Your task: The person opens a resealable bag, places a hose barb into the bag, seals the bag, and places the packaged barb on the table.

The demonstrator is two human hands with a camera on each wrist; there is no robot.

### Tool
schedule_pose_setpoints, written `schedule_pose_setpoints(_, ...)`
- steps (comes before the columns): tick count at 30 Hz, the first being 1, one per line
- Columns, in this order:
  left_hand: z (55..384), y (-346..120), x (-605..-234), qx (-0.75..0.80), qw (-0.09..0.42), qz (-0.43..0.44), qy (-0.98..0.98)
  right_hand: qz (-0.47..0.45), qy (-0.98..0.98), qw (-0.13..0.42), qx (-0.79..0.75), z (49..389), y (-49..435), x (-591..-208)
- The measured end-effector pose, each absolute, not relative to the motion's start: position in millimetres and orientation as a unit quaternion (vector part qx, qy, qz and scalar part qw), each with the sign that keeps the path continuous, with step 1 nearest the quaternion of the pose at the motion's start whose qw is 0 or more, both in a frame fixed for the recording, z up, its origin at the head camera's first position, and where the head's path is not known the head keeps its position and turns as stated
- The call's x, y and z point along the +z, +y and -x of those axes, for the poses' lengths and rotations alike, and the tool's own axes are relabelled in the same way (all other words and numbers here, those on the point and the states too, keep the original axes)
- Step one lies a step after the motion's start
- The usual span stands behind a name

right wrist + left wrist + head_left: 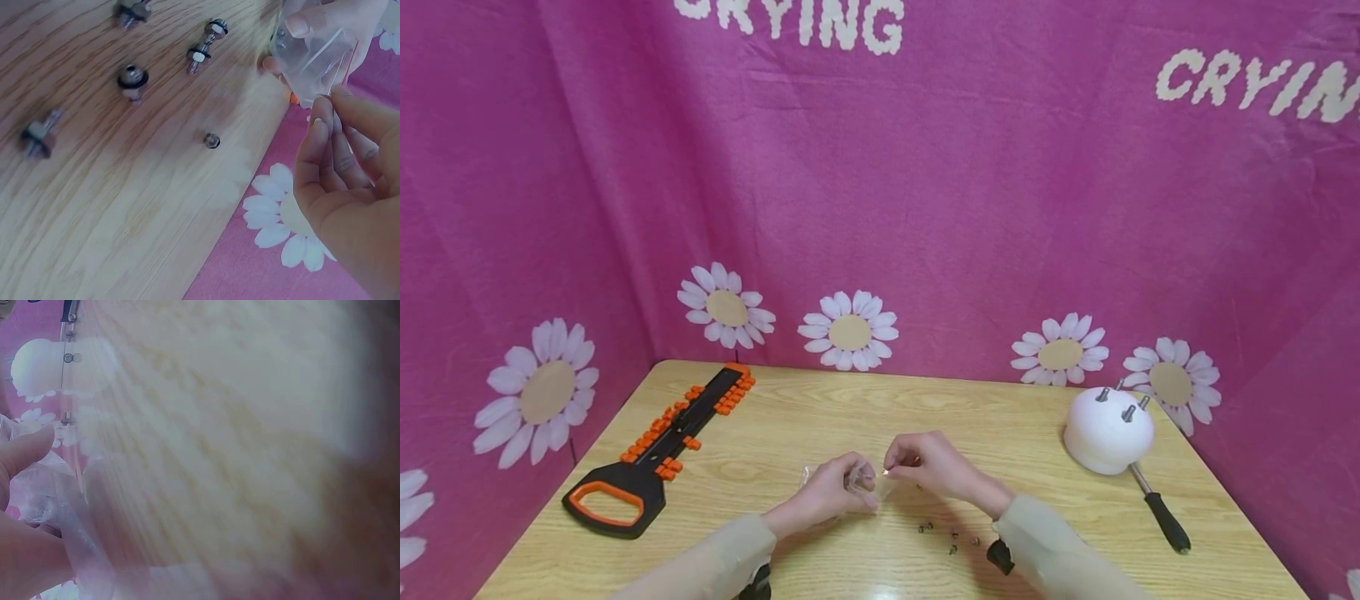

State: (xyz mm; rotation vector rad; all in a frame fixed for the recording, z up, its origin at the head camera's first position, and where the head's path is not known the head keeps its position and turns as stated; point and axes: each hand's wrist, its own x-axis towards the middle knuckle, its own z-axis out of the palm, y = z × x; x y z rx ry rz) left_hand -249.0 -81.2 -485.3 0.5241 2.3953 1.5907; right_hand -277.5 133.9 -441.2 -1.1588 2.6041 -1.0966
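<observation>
My left hand holds a clear plastic zip bag, its fingers and thumb curled round it. In the right wrist view, a red line runs along the bag's opening. My right hand pinches the bag's edge between thumb and index finger, close to the left hand. Several small metal fittings with hex nuts and black rings lie on the table beneath and beside the right hand. The bag's plastic covers part of the left wrist view, which is hazy.
On the left of the wooden table lies a long black tool with orange clips along it. At the right stands a white rounded object with several metal pegs on top. A black-handled tool lies by it. A pink cloth hangs behind.
</observation>
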Motion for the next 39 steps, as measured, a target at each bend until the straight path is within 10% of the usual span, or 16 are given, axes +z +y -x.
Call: schedule_pose_setpoints(39, 248, -81, -483, 0.533, 0.106, -0.173, 0.821, 0.352, 0.873, 0.057, -0.333, 285, 179, -464)
